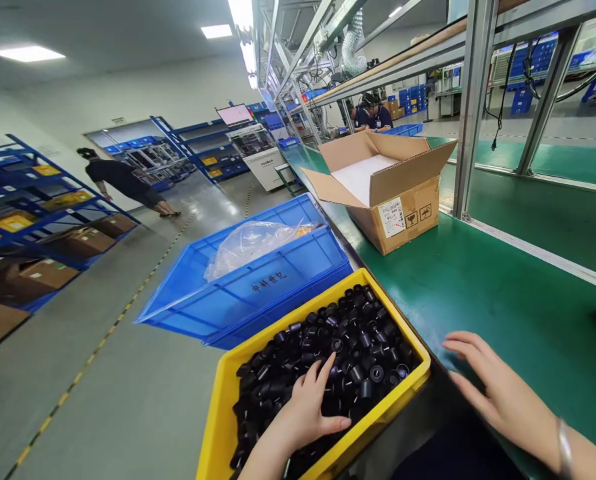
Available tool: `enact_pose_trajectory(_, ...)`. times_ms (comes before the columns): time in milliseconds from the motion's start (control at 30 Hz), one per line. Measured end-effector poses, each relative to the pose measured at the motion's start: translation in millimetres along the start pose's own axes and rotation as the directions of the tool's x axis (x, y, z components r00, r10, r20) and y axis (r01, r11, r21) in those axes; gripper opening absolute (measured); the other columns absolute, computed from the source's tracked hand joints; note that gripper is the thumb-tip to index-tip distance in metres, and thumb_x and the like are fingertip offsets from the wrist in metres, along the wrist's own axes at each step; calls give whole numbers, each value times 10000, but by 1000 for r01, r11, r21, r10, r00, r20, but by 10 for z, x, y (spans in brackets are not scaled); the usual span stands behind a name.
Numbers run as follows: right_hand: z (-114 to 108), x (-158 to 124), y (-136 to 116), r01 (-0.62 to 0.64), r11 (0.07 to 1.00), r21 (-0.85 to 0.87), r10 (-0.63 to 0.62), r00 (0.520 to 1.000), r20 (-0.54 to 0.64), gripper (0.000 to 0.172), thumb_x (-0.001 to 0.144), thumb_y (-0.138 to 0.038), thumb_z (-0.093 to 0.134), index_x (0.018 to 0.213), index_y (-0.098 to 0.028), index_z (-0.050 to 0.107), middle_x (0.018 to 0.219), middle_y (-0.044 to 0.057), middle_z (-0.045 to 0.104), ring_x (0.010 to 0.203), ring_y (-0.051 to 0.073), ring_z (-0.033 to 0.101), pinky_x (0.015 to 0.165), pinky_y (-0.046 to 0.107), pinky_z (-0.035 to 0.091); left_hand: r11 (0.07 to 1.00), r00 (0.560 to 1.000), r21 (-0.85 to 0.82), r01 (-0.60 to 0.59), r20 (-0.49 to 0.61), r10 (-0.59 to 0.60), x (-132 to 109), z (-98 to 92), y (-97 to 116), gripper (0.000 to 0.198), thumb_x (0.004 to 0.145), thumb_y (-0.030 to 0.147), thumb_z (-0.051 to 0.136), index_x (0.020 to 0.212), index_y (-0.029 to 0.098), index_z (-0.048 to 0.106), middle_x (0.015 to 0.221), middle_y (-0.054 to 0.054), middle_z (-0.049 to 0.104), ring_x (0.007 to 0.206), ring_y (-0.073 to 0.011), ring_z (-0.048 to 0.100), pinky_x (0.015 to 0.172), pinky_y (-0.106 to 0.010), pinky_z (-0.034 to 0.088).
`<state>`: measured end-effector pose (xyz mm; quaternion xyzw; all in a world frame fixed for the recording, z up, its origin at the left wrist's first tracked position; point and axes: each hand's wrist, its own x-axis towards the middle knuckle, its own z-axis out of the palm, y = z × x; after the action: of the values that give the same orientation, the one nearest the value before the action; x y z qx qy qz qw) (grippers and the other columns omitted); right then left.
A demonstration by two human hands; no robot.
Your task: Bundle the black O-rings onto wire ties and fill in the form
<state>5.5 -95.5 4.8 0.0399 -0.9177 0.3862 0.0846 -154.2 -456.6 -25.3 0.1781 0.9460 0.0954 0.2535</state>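
My left hand (304, 408) rests with spread fingers on a heap of black cylindrical parts (351, 347) in a yellow plastic crate (384, 317). Nothing shows held in it. My right hand (498, 387) lies on the green workbench top (498, 313), just right of the crate, with its fingers apart and empty. A metal bangle circles that wrist. The crate's near corner is cut off by the bottom of the picture.
A blue crate (278, 293) holding a clear plastic bag (251, 250) tilts beside the yellow crate. An open cardboard box (393, 217) stands on the bench. A person (123, 181) stands by blue shelving (38, 207); another person (373, 113) is at the far bench.
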Motion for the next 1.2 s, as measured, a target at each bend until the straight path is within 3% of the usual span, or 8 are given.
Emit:
enact_pose_trajectory(100,183,427,-259,77,993,90,-90,986,140,426,952,-239,484,1372,-222,422,1446,118,418,1299,213,493,1111,350,421,1000,999,-19,-16,-37,15,-95,67,-19,1169,618,510,775,1571,279,138,1594,-169,250,1429,-448,275,1132,-576,276)
enact_pose_trajectory(200,485,764,-349,75,992,98,-101,950,294,594,872,-214,606,1422,-178,386,1481,134,382,1357,234,433,1151,347,364,988,988,-128,-92,-134,75,-148,224,-30,1114,671,463,759,1569,306,118,1575,-130,258,1449,-374,274,1167,-509,278)
enact_pose_trajectory(333,914,1044,-308,-90,994,-60,108,866,488,988,694,-292,824,1508,-137,285,1576,206,210,1455,374,243,1197,458,242,960,966,-245,-139,-248,76,-148,392,1,1107,677,384,765,1560,352,98,1537,-102,268,1441,-341,311,1169,-475,308)
enact_pose_trajectory(467,1164,1174,-231,-153,976,-157,216,798,563,1209,564,-354,904,1539,-151,219,1599,215,130,1463,441,127,1179,521,210,950,986,-306,-57,-168,5,-93,371,129,1170,620,390,802,1550,369,92,1583,-114,130,1356,-370,442,1052,-451,451)
enact_pose_trajectory(633,1203,1228,-164,-147,983,-107,182,811,556,1208,523,-368,901,1529,-176,261,1590,169,144,1443,422,149,1170,500,225,941,992,-339,-27,-121,-16,-38,289,265,1200,591,401,835,1543,378,106,1589,-146,48,1274,-373,532,1020,-469,471)
enact_pose_trajectory(900,1180,1134,-312,-145,986,-81,166,837,522,1118,568,-320,832,1530,-256,265,1582,143,146,1415,397,195,1127,496,323,955,942,-242,-171,-324,86,-122,354,370,936,721,318,715,1522,351,232,1564,-116,159,1305,-373,494,978,-482,513)
enact_pose_trajectory(1067,1212,1059,-456,-24,990,-138,93,849,520,1012,650,-224,717,1526,-326,220,1491,100,355,1311,408,299,950,545,482,955,914,-180,-235,-376,154,-34,376,441,868,715,261,695,1493,333,316,1544,-108,237,1320,-368,471,965,-471,529)
enact_pose_trajectory(1200,1207,1056,-499,36,984,-173,53,875,482,807,665,-241,720,1408,-289,407,1367,99,463,1182,368,400,895,516,514,953,906,-163,-254,-387,175,-5,357,462,801,706,229,683,1449,306,394,1517,-110,278,1287,-361,499,965,-476,534)
